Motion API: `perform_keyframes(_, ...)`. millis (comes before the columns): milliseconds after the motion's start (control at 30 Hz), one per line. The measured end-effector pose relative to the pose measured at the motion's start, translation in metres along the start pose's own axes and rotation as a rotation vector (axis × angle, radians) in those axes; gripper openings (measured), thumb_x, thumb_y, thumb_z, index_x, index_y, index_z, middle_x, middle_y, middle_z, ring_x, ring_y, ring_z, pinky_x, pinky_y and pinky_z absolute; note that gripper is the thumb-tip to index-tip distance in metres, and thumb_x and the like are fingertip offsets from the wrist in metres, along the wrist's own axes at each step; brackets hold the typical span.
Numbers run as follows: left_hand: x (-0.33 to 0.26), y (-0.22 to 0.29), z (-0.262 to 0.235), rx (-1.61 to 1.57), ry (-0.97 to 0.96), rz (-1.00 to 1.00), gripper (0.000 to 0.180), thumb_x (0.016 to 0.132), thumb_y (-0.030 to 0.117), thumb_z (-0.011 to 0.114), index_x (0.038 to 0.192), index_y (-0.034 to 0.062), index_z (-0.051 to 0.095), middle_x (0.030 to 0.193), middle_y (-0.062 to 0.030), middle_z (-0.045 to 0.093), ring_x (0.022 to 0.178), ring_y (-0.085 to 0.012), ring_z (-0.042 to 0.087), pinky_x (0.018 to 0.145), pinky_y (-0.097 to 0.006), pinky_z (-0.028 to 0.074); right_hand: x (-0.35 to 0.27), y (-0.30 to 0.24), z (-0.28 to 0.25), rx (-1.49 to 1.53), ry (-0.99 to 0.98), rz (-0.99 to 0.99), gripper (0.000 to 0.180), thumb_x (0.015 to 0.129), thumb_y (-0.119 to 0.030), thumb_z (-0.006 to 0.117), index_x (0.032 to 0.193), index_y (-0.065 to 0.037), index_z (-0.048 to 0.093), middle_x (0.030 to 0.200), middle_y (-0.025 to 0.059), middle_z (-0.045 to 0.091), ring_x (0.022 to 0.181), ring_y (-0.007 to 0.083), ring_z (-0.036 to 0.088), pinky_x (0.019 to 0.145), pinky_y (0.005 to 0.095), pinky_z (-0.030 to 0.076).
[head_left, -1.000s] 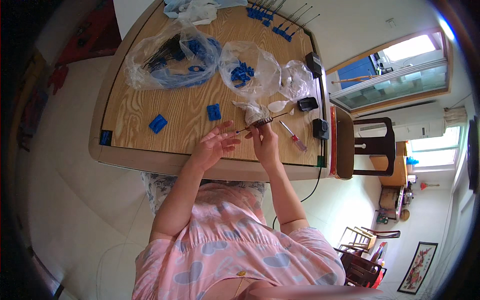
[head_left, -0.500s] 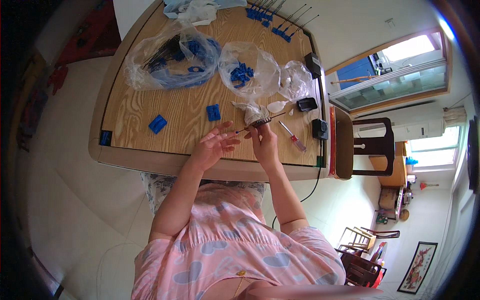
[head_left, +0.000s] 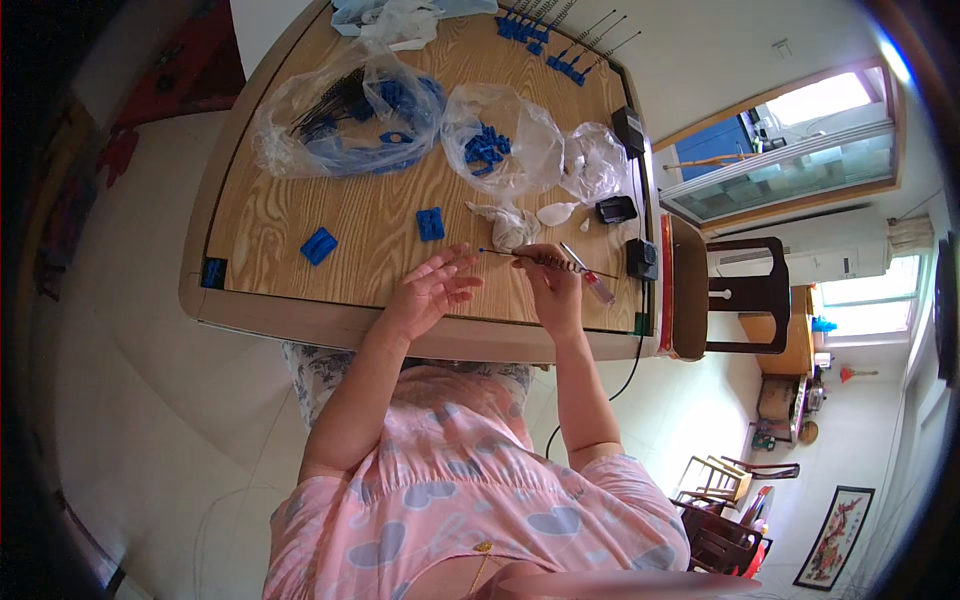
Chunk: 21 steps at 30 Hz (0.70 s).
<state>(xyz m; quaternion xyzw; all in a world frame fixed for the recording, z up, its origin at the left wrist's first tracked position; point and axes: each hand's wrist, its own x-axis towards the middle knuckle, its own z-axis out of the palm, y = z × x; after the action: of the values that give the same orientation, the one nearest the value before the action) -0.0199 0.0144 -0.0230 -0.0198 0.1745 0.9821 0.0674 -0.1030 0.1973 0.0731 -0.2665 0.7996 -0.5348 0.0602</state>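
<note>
Between the fingertips of my right hand (head_left: 556,295) is a thin rod with a dark coil spring (head_left: 566,264) around it, lying nearly level. Its left end carries a small blue tip and points toward my left hand (head_left: 428,292). That hand is open over the near part of the table, fingers spread, apart from the rod. Just beyond it lies a blue plastic piece (head_left: 430,224), with another blue plastic piece (head_left: 319,246) farther left. Partly behind the rod is a screwdriver (head_left: 599,288) with a red and clear handle. A crumpled whitish wad (head_left: 512,228) sits behind my right hand.
A large clear bag (head_left: 275,140) holds blue pieces and dark springs. Beside it are a bag (head_left: 532,150) of small blue parts and a smaller clear bag (head_left: 596,165). Sprung rods with blue bases (head_left: 562,66) line the far edge. A black tray (head_left: 616,209) and black box (head_left: 642,260) stand right.
My right hand has moved right with the sprung rod, drawing its blue tip away from my left fingers. The left hand stays about where it was, still open.
</note>
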Motion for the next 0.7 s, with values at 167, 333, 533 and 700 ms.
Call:
perform_keyframes(167, 0.001, -0.001, 0.001, 0.039, 0.006, -0.019, 0.045, 0.094, 0.016, 0.052, 0.136, 0.0045, 0.04, 0.127, -0.0094, 0.055, 0.107, -0.0241, 0.06, 0.086, -0.033, 0.048, 0.0, -0.003, -0.007, 0.133, -0.025, 0.043, 0.012, 0.091, 0.002, 0.055, 0.102, 0.004, 0.059, 0.098, 0.0103, 0.065, 0.091, 0.015, 0.062, 0.083, 0.0291, 0.05)
perform_keyframes(333, 0.004, -0.015, 0.01, 0.41, 0.171, 0.105, 0.038, 0.091, 0.011, 0.058, 0.127, 0.003, 0.05, 0.111, -0.0065, 0.061, 0.09, -0.0184, 0.063, 0.075, -0.028, 0.051, -0.002, -0.008, -0.009, 0.255, -0.01, 0.1, 0.012, 0.09, 0.002, 0.056, 0.101, 0.004, 0.059, 0.096, 0.0107, 0.066, 0.089, 0.0157, 0.063, 0.083, 0.0295, 0.051)
perform_keyframes(533, 0.003, -0.025, 0.032, 1.193, 0.366, 0.518, 0.025, 0.081, 0.005, 0.069, 0.105, 0.0026, 0.064, 0.089, -0.0049, 0.064, 0.071, -0.0123, 0.062, 0.063, -0.024, 0.051, -0.002, -0.009, -0.008, 0.267, -0.002, 0.098, 0.011, 0.089, 0.001, 0.058, 0.099, 0.004, 0.059, 0.094, 0.0104, 0.066, 0.086, 0.0161, 0.064, 0.08, 0.0294, 0.052)
perform_keyframes(700, 0.003, -0.029, 0.031, 1.273, 0.388, 0.578, 0.015, 0.08, 0.004, 0.07, 0.094, 0.0024, 0.066, 0.081, -0.0073, 0.062, 0.068, -0.0159, 0.062, 0.061, -0.026, 0.05, -0.003, -0.008, -0.003, 0.202, -0.05, 0.085, 0.01, 0.089, 0.001, 0.057, 0.099, 0.004, 0.059, 0.091, 0.0096, 0.066, 0.085, 0.0155, 0.063, 0.079, 0.0288, 0.052)
